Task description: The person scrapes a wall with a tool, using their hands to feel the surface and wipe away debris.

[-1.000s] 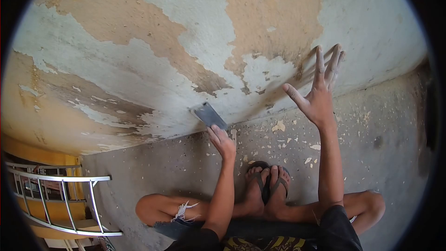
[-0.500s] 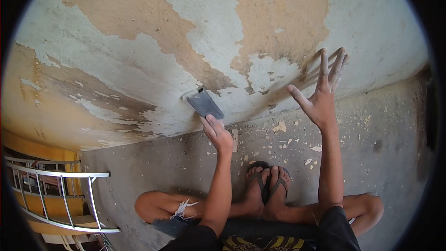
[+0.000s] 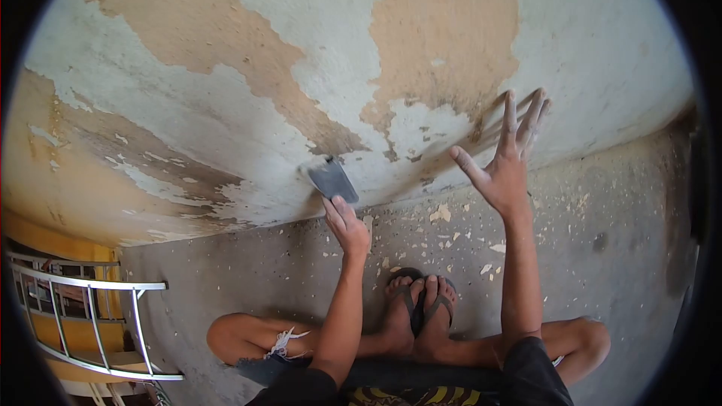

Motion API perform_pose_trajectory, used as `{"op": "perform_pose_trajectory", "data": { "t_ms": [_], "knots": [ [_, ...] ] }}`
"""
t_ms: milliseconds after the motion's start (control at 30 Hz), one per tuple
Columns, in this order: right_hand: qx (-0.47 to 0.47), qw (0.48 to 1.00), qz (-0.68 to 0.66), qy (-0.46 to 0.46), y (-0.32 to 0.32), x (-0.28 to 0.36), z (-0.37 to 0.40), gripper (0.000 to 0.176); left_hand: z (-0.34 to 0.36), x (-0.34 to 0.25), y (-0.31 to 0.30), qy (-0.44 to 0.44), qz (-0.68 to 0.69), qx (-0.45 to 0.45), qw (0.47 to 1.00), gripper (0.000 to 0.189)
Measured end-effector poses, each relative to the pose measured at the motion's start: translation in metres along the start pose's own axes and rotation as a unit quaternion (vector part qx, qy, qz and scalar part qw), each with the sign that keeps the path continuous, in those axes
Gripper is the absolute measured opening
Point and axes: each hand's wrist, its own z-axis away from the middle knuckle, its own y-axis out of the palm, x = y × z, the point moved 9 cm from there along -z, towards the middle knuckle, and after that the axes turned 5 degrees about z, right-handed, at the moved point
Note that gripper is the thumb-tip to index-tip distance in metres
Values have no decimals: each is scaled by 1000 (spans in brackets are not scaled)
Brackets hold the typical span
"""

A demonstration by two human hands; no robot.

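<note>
My left hand [image 3: 347, 229] is closed around the lower end of a dark, flat scraper [image 3: 333, 180]. The scraper's far edge lies against the peeling wall [image 3: 286, 113], just below a bare tan patch; whitish material shows along its left side. Farther right, my right hand [image 3: 505, 173] is spread wide with nothing in it, its fingertips resting on the wall. Pale dust coats the fingers of that hand. Around both hands, remnants of pale green paint border exposed tan and brownish areas.
Paint flakes [image 3: 441, 213] litter the grey floor [image 3: 226, 271] along the wall's base. My sandalled feet [image 3: 421, 297] are close together between my bent knees. At the lower left lies a metal ladder [image 3: 94, 316], near a yellow wall.
The scraper has shifted slightly right and down along the wall, still in my left hand. My right hand keeps its place. The whole view has drifted a little.
</note>
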Motion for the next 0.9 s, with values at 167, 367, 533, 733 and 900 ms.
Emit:
{"op": "perform_pose_trajectory", "data": {
  "t_ms": [167, 367, 533, 733, 900],
  "knots": [
    [8, 1000, -1, 12, -2, -1, 1, 110, 46, 18, 11, -87, 69, 24, 994, 56],
    [22, 1000, -13, 11, -1, 1, 0, 114, -2, -57, -7, -50, 49, -54, 996, 53],
    [38, 999, 13, 9, 2, 1, 0, 119, 35, 8, 12, -70, 8, 32, 997, 54],
    [40, 998, 53, 7, 4, 10, 0, 116, 12, -57, 0, -55, 47, 17, 997, 47],
    [31, 999, 26, 3, 4, 8, 1, 117, 16, -1, 26, -75, -24, 104, 991, 50]
  ]
}}
